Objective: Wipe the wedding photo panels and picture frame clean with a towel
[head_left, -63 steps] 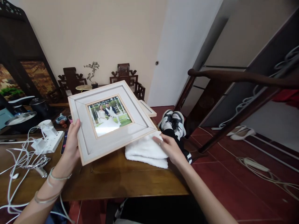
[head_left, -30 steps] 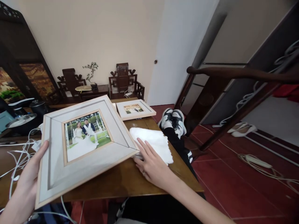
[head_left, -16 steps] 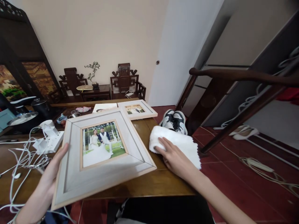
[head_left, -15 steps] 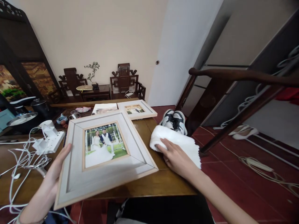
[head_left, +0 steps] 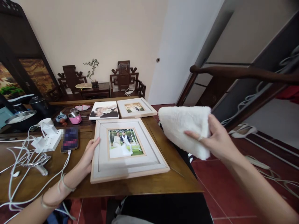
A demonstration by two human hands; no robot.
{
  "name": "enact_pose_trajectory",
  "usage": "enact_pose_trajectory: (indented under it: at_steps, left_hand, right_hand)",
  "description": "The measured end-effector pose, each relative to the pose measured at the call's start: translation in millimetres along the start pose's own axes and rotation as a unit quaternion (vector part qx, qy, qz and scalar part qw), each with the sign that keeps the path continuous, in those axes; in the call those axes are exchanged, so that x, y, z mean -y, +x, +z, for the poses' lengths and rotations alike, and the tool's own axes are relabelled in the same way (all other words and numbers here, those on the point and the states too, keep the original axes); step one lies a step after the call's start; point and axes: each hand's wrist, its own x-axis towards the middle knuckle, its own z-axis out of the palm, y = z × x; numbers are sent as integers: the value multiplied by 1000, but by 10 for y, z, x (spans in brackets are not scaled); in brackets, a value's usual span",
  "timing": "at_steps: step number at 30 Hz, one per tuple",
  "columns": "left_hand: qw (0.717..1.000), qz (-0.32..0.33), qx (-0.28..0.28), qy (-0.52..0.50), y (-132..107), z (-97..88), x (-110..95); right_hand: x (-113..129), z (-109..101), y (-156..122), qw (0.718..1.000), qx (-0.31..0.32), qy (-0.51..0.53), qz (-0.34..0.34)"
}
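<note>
A large white picture frame [head_left: 127, 152] with a wedding photo lies flat on the wooden table [head_left: 149, 183]. My left hand [head_left: 88, 154] rests against its left edge, fingers curled on the rim. My right hand [head_left: 216, 140] is raised to the right of the table, closed on a fluffy white cloth [head_left: 184, 126] that hangs in the air above the table's right edge.
Behind the big frame lie a smaller white frame [head_left: 135, 107] and an unframed photo print [head_left: 104, 110]. A phone [head_left: 70, 139], a white power strip [head_left: 48, 140] with tangled cables, a pink cup [head_left: 75, 117] and pots sit at the left. A dark wooden rail [head_left: 243, 73] stands at the right.
The large frame went from tilted in my left hand to lying flat on the table. My right hand lifted the white cloth off the table and up to the right.
</note>
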Motion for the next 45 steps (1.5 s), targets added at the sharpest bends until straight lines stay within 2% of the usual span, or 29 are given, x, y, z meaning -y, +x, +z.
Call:
enact_pose_trajectory:
  at_steps: [3, 6, 8, 11, 13, 15, 18, 20, 22, 25, 28, 30, 32, 34, 38, 41, 45]
  left_hand:
    - [999, -41, 1, -24, 110, 51, 64]
    - [999, -44, -8, -23, 196, 67, 130]
    - [999, -42, -9, -17, 235, 62, 169]
    - [999, -41, 3, -14, 270, 43, 216]
    - [999, -43, 17, -11, 287, 27, 235]
    - [999, -45, 27, 2, 310, 8, 242]
    - [997, -43, 27, 57, 360, -32, 224]
    - [991, -21, 31, 125, 401, -67, 193]
    - [973, 34, 50, 221, 442, -102, 152]
    - [912, 147, 53, 380, 486, -137, 99]
    - [853, 229, 38, 468, 520, -142, 91]
    - [830, 257, 37, 493, 551, -134, 121]
    - [818, 274, 45, 503, 590, -123, 174]
    - [814, 308, 62, 488, 630, -112, 238]
    - [800, 382, 93, 453, 673, -108, 346]
    - [784, 412, 128, 447, 682, -119, 391]
    - [776, 402, 126, 470, 693, -122, 423]
  right_hand:
    - [-5, 36, 27, 992, 32, 116, 38]
    - [-47, 115, 62, 986, 83, 136, 55]
    - [-86, 161, 94, 993, 76, 89, 16]
    - [-139, 223, 130, 994, 28, -83, -70]
    - [-148, 293, 109, 972, 45, -209, -101]
    - [-125, 406, 24, 943, 116, -276, -144]
    - [-55, 619, -199, 889, 251, -289, -252]
    - [-23, 731, -354, 855, 309, -293, -296]
    - [-21, 782, -464, 841, 331, -300, -307]
    - [-44, 765, -496, 841, 338, -296, -303]
    - [-43, 766, -367, 850, 319, -299, -295]
    - [-27, 844, -222, 859, 283, -317, -286]
    - [-12, 989, -68, 861, 249, -344, -281]
    - [-4, 1167, 56, 853, 242, -371, -275]
    - [15, 1394, 97, 825, 288, -393, -287]
    - [93, 1302, -103, 808, 316, -397, -300]
    - [326, 934, -586, 785, 388, -384, -293]
